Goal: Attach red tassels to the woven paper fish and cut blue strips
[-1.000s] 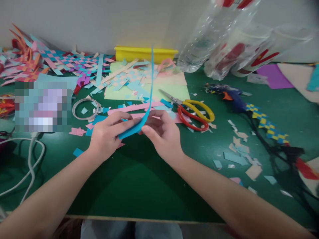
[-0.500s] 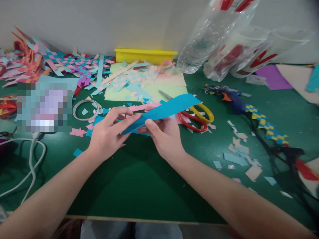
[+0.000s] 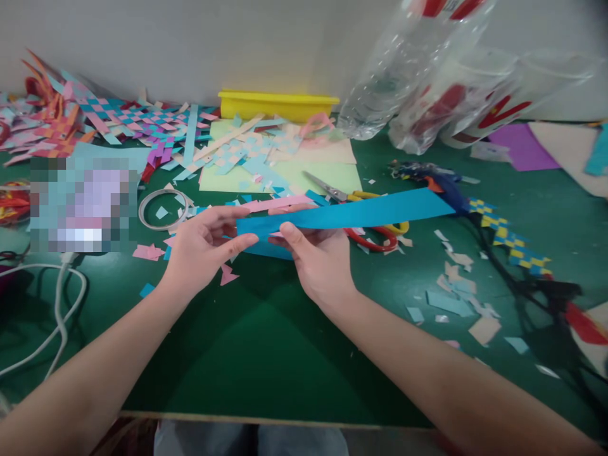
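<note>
Blue strip [image 3: 351, 214]: matt paper, smooth, uncreased along the visible length. Table [image 3: 266, 342]: green covering, matt with a faint sheen at 6 o'clock; pale wood shows along the near edge. Scissors [image 3: 365, 212]: bright metal blades, glossy yellow and red plastic handles. Tray [image 3: 278, 104] at 12 o'clock: yellow plastic, smooth. Bottles [image 3: 427, 82] at 1 o'clock: clear, crinkled plastic, shiny. Woven mats [image 3: 118, 120] at 10 o'clock: matt coloured paper. Cable [image 3: 57, 316] at 9 o'clock: white, smooth plastic sheath.

Both hands raised mid-frame: left hand [image 3: 202, 250] fingers spread, right hand [image 3: 319, 263] pinching, thumb up.
</note>
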A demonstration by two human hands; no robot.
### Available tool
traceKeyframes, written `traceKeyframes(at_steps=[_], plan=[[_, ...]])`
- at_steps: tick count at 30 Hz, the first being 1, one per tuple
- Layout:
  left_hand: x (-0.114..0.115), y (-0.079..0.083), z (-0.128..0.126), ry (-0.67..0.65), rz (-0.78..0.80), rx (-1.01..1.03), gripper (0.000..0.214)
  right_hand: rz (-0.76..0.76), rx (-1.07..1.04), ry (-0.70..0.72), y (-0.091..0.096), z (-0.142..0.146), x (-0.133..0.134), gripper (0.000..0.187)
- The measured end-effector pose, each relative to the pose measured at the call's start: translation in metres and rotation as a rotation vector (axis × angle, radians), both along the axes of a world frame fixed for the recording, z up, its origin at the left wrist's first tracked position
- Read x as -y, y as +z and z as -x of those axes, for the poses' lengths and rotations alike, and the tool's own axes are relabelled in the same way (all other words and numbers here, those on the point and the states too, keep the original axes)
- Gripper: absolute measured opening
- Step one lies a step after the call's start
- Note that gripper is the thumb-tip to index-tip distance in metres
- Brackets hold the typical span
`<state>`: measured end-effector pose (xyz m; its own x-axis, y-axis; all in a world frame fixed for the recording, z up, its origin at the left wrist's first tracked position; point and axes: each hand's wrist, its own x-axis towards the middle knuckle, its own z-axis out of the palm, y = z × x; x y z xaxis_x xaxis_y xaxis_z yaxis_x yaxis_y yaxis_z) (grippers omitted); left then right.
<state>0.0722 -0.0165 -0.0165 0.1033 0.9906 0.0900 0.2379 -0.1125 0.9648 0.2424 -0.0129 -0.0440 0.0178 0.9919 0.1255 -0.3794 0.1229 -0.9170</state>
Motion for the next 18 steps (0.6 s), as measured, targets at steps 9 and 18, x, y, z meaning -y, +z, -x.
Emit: traceKeyframes(at_steps=[9, 18], plan=[[0.0071, 0.0034, -0.0050, 0.103, -0.056, -0.069, 0.017, -0.044, 0.109, -0.017, -0.0004, -0.0005, 0.0004, 0.031], [0.0059, 0.0034, -0.0059, 0.019, -0.004, 0.023, 0.036, -0.043, 0.150, -0.148, 0.0010, -0.0008, 0.0001, 0.025]])
